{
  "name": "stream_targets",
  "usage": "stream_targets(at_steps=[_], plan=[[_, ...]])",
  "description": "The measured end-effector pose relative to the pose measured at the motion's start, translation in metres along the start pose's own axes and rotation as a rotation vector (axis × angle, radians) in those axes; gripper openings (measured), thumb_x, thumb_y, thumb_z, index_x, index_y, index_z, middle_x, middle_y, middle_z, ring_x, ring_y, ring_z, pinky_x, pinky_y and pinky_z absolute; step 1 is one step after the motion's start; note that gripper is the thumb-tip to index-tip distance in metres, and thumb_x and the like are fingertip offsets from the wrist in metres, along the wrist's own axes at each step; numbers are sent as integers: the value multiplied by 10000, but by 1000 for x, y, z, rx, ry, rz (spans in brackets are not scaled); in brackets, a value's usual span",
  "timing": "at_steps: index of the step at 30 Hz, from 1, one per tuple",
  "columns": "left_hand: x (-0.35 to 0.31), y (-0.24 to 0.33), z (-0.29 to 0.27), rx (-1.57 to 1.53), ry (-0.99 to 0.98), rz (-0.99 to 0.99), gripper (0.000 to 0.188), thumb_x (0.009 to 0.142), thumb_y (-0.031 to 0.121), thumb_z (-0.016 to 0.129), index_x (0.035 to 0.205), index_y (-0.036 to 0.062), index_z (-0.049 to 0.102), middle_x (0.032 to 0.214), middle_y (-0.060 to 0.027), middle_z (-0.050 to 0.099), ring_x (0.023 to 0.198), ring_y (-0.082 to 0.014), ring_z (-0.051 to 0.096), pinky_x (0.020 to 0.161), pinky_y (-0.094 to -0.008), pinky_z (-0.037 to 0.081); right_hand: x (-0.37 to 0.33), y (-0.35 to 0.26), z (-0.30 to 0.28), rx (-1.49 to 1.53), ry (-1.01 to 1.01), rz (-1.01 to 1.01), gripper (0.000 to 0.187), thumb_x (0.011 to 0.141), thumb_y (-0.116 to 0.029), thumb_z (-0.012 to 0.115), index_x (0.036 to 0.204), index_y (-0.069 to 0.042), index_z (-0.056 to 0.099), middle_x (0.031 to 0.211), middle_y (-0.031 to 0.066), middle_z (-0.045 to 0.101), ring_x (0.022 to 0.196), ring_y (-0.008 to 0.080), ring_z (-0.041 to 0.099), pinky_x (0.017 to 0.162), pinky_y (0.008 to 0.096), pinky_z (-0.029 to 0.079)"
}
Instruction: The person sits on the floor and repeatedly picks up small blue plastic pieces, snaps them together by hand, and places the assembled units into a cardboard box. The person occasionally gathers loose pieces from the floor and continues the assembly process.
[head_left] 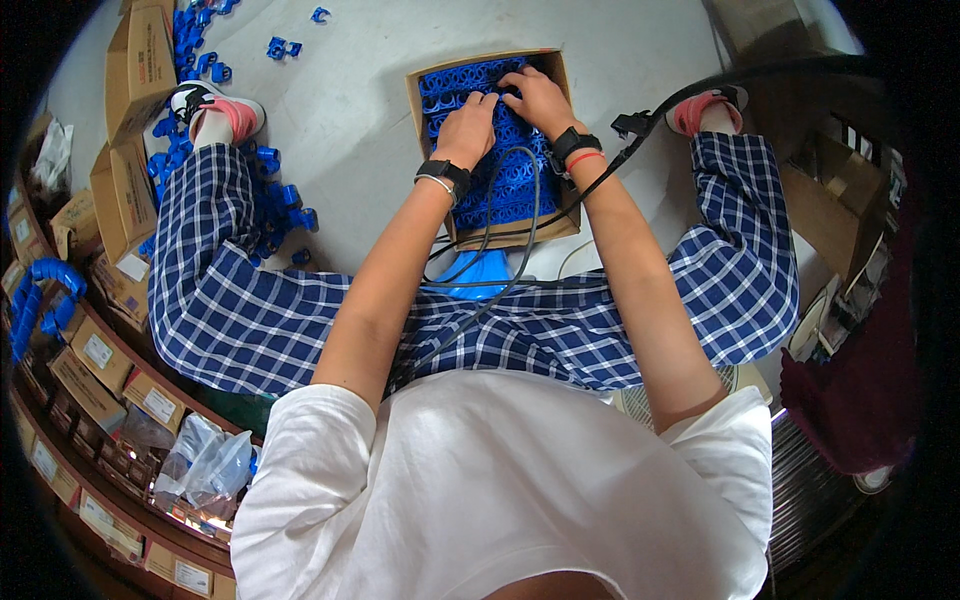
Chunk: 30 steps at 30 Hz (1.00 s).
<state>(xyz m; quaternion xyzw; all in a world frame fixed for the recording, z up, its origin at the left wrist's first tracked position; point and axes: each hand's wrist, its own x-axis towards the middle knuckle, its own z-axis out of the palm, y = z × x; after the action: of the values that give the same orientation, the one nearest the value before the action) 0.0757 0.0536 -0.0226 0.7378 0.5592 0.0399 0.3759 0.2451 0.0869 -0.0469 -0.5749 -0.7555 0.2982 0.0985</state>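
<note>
Many loose blue plastic clips [291,196] lie on the floor at left, outside the box and seemingly left over. Next, an open cardboard box [557,230] between the legs holds blue ring-shaped fittings [460,78] in neat rows; most of it looks filled. Over these rows the left hand [470,130] bends down, fingers close together; whether it pinches one cannot be told. Farther right, the right hand [541,103] reaches in, fingers somewhat spread, its grip equally unclear.
</note>
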Motion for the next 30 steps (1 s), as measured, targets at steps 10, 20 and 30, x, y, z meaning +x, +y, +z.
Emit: stream_targets(at_steps=[10,20,30], plan=[[3,-10,-6,-187,114,26,375,842,56,531,1210,120,567,1109,-173,552,961,-377,584,802,-447,500,-1,-2,0,-2,-17,33,249,776,-173,658,1019,-119,671,983,155,602,975,342,594,840,436,502],[18,-23,-9,-72,191,-77,185,860,185,616,1014,83,633,1003,-166,620,875,-378,625,759,-467,514,-2,-2,4,25,-4,91,260,783,-241,671,1016,-127,669,984,171,597,975,359,589,845,437,497],[38,-28,-10,-86,65,-233,221,774,231,687,949,99,656,899,-165,684,887,-356,645,779,-453,515,-2,-14,14,19,99,197,320,759,-317,720,959,-72,671,1014,160,591,1004,340,563,840,437,496]])
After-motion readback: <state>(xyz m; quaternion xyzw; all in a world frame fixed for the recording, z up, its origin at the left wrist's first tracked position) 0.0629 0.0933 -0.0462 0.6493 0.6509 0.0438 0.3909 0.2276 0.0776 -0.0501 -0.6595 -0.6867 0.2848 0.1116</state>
